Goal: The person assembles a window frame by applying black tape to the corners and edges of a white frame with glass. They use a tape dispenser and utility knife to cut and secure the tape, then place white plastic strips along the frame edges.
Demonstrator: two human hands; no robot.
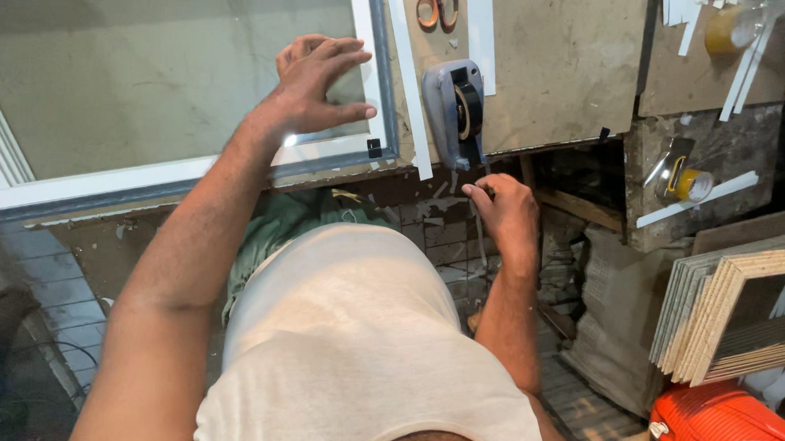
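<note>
Left hand (315,80) spread flat, arm outstretched; right hand (502,208) pinching, fingers curled.

— What am I seeing under my left hand (315,80)?

— A glossy glass pane in a smooth white-painted frame (192,169).

— And by my right hand (503,212)?

— A grey moulded-plastic tape dispenser (446,108), dull-finished, holding a shiny black tape roll (468,109). The worn tan worktop (562,69) looks matt and scuffed. Far right, raw-edged plywood frames (742,306) and a glossy orange plastic container (723,429).
</note>
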